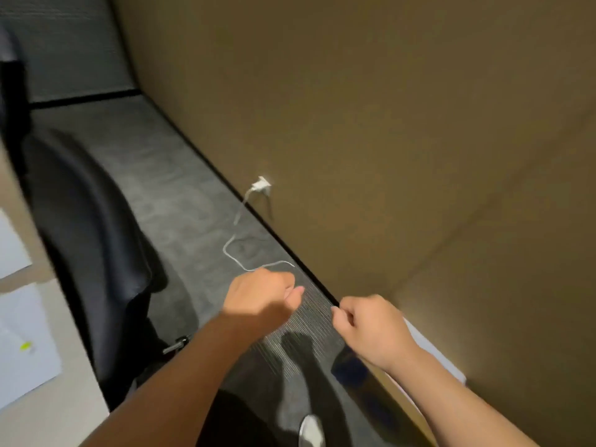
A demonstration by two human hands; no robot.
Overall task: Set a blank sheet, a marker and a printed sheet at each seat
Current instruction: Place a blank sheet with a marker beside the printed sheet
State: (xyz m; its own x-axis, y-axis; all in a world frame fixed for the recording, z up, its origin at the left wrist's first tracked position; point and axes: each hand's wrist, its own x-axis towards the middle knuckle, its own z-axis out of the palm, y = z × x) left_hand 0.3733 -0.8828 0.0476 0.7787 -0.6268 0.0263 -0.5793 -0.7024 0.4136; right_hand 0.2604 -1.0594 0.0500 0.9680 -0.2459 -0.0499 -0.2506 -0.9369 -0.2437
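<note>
Sheets of white paper lie at the far left edge of the frame on a pale table (64, 414): one sheet (25, 346) low down with a small yellow-green object (25, 346) on it, too blurred to name as a marker, and a second sheet (11, 243) above it, only partly in view. Whether either is blank or printed cannot be told. A black chair (87, 240) stands just beside the table edge, between the table and the grey carpet (154, 175).

Left hand (261, 296): held out over the carpet, fingers curled into a loose fist, thumb tip showing at the right side, nothing seen in it.

Right hand (371, 330): also curled, fingertips tucked in toward the palm, apart from the left hand. Whether it pinches anything cannot be told. A white sheet edge (435, 359) shows behind its wrist, next to the brown wall (387, 124).

On the wall, a white plug (262, 184) sits in an outlet; its white cable (238, 253) trails down and loops on the carpet toward the left hand. A white shoe tip (311, 430) shows at the bottom edge.
</note>
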